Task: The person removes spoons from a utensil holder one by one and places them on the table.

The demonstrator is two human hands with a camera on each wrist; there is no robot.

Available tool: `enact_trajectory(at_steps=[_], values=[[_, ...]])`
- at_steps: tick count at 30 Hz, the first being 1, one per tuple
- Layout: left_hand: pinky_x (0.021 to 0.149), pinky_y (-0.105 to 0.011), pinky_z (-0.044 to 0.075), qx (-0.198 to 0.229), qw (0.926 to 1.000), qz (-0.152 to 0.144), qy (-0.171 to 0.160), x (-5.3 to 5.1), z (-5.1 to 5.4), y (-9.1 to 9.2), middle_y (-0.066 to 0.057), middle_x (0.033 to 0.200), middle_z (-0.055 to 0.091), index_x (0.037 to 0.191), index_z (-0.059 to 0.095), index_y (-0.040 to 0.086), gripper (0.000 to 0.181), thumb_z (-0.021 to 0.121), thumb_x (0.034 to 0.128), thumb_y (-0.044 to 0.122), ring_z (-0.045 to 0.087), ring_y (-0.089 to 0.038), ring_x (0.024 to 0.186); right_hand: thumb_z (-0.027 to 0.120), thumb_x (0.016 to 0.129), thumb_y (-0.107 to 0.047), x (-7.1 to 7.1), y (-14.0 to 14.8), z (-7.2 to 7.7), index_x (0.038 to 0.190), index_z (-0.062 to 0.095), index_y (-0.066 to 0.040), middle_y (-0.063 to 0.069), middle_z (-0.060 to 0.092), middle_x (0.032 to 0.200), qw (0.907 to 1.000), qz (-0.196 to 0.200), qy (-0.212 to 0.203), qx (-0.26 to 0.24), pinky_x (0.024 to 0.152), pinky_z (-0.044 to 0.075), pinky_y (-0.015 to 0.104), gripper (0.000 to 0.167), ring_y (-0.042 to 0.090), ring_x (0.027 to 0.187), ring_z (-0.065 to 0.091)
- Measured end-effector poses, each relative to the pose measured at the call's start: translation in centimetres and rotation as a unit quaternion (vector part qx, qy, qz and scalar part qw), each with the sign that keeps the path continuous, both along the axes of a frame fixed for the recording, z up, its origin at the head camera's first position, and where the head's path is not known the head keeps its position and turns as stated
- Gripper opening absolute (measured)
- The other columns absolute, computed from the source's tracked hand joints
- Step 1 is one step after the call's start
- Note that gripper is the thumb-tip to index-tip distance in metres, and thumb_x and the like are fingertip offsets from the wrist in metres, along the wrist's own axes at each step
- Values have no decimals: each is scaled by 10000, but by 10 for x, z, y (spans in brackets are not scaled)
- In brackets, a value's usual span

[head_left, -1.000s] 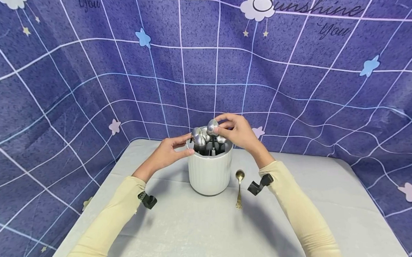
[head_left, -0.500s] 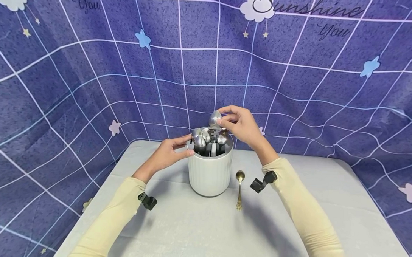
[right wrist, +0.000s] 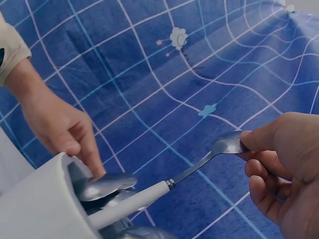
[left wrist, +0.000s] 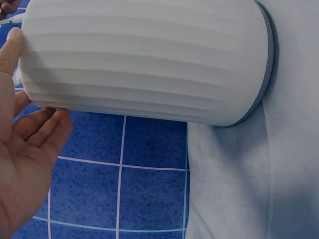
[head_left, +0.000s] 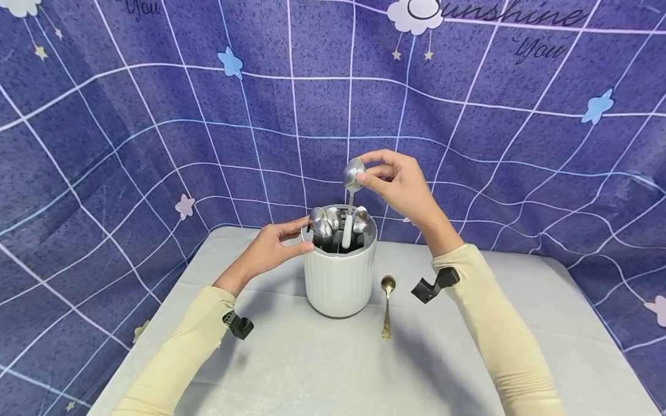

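Observation:
My right hand (head_left: pixel 401 184) pinches the bowl of a spoon (right wrist: pixel 129 205) between thumb and fingers, above the utensil holder. The spoon has a metal neck and a white handle, tilted, with the handle's lower end still inside the rim. The white ribbed utensil holder (head_left: pixel 340 287) stands upright on the table. At its left rim, my left hand (head_left: pixel 271 247) holds on with the thumb in front and the fingers around the far side; its fingers (left wrist: pixel 47 130) curl against the wall in the left wrist view. Several other spoons (head_left: pixel 322 227) stand bowl-up inside the holder.
A gold-coloured spoon (head_left: pixel 387 310) with an ornate handle lies on the pale table cover (head_left: pixel 294 368), right of the holder. Behind the table hangs a purple-blue curtain (head_left: pixel 329 98) with a grid, stars and clouds. Small black cameras (head_left: pixel 436 285) sit on both sleeves.
My right hand has risen and shifted slightly right, drawing the spoon upward so that its neck and much of its white handle now show. The left hand has stayed on the holder.

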State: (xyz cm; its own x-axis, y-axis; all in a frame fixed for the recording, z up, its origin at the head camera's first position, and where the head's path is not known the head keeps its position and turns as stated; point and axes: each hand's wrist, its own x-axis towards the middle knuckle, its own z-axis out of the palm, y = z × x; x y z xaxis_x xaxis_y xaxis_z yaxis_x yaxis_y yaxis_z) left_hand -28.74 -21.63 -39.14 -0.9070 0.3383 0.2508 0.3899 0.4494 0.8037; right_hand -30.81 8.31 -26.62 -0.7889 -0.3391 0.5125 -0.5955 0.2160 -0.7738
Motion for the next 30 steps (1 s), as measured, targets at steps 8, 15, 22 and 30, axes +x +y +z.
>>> enact_trajectory(at_steps=[8, 15, 22, 30], values=[[1130, -487, 469, 58, 10000, -22, 45, 0, -1, 1, -23, 1548, 493, 1479, 556, 133, 688, 806, 893, 392, 578, -328, 1317, 737, 949, -83, 4, 7, 17, 1225, 689, 10, 176, 776, 949, 9998, 53, 134, -167, 601, 505, 189, 295, 116, 782, 713], [1131, -454, 473, 56, 10000, -26, 36, 0, -1, 2, -11, 1544, 497, 1474, 563, 142, 683, 807, 891, 398, 580, -317, 1317, 742, 936, -60, 9, 15, 29, 1216, 694, 16, 97, 790, 907, 9994, 53, 169, -291, 707, 574, 204, 294, 91, 833, 733], [1132, -442, 475, 15, 10000, -30, 31, -1, -3, 1, -11, 1551, 488, 1481, 556, 146, 680, 800, 898, 397, 578, -315, 1320, 739, 932, -41, 16, 31, 33, 1212, 698, 18, -32, 782, 839, 9989, -1, 55, -459, 614, 515, 193, 289, 83, 803, 723], [1135, -423, 474, 9, 10000, -34, 57, -1, -3, 0, 4, 1556, 482, 1483, 550, 137, 676, 796, 905, 385, 573, -307, 1327, 732, 938, -60, 15, 50, 23, 1207, 712, -4, -41, 780, 835, 9989, -327, -150, -296, 702, 538, 197, 276, 74, 781, 684]])
